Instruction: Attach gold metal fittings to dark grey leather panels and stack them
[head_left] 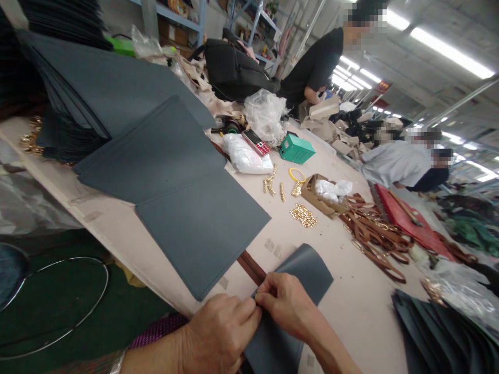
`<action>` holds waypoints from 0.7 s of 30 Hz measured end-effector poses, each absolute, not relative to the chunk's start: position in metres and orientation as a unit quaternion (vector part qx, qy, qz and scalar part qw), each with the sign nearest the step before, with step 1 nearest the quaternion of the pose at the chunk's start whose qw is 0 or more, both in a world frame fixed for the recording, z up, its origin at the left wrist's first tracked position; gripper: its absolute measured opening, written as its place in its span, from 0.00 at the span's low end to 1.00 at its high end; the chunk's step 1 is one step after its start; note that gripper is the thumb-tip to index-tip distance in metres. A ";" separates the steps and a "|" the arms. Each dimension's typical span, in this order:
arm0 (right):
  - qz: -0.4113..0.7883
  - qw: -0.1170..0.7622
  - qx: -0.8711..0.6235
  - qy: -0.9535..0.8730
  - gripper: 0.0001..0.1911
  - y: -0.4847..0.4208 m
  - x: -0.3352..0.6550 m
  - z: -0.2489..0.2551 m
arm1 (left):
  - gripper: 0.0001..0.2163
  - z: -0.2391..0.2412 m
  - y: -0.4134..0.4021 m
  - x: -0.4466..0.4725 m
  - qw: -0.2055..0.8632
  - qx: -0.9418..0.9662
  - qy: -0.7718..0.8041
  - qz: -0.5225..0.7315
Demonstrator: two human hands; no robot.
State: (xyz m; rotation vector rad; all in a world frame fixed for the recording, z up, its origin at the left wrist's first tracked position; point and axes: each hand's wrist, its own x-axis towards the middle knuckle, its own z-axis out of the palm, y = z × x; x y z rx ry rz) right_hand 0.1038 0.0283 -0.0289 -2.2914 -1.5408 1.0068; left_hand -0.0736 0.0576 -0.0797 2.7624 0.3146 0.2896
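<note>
My left hand and my right hand meet at the table's near edge, both with fingers closed in a pinch. Between them runs the edge of a dark grey sheet, which curls up behind my right hand. A brown strip, seemingly zipper tape, leads from under a larger dark grey panel to my fingertips. My left fingers grip around the strip's end; whatever small piece the right fingertips pinch is hidden.
Small gold metal parts lie in a pile beyond the hands. Further back are a cardboard box, a green box and a red phone. Brown straps and stacked dark sheets lie right. A person bends over the far end.
</note>
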 end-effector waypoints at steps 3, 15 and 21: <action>0.351 0.077 -0.775 -0.520 0.06 0.035 0.106 -0.026 | 0.23 -0.082 0.057 -0.074 0.173 0.973 0.113 0.100; 0.345 0.098 -0.773 -0.524 0.08 0.029 0.102 -0.022 | 0.21 -0.076 0.059 -0.075 0.186 0.972 0.119 0.081; 0.365 0.043 -0.780 -0.507 0.05 0.038 0.105 -0.019 | 0.25 -0.078 0.060 -0.072 0.186 0.969 0.126 0.099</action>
